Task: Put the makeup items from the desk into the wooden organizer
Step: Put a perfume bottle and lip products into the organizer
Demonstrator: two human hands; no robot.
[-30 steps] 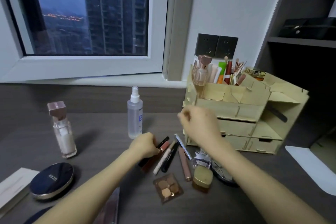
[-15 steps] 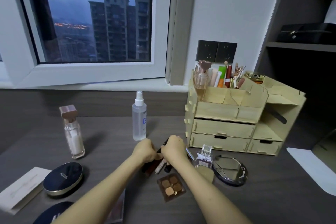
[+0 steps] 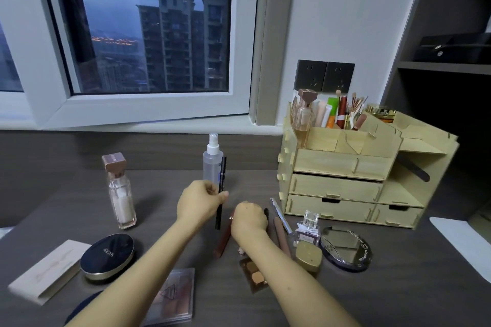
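My left hand [image 3: 199, 204] pinches a thin black makeup pencil [image 3: 221, 188] and holds it upright above the desk. My right hand [image 3: 249, 220] rests palm down on a cluster of slim makeup sticks, fingers curled over them; what it grips is hidden. A reddish-brown stick [image 3: 222, 240], a pink tube [image 3: 282, 238] and a silver pen [image 3: 281, 214] lie around that hand. The wooden organizer [image 3: 342, 167] stands at the right with tubes and brushes in its top compartments and shut drawers below.
A spray bottle [image 3: 211, 160] stands behind my left hand. A tall foundation bottle [image 3: 120, 194], a dark round compact [image 3: 107, 256] and a beige box [image 3: 45, 271] sit at left. Eyeshadow palettes [image 3: 174, 297], a small palette [image 3: 253, 275], a perfume bottle [image 3: 308, 228], a gold case [image 3: 308, 256] and a round mirror compact [image 3: 345, 247] crowd the front.
My right hand came back from the organizer down to the stick cluster. My left hand lifted the black pencil off the desk and turned it upright.
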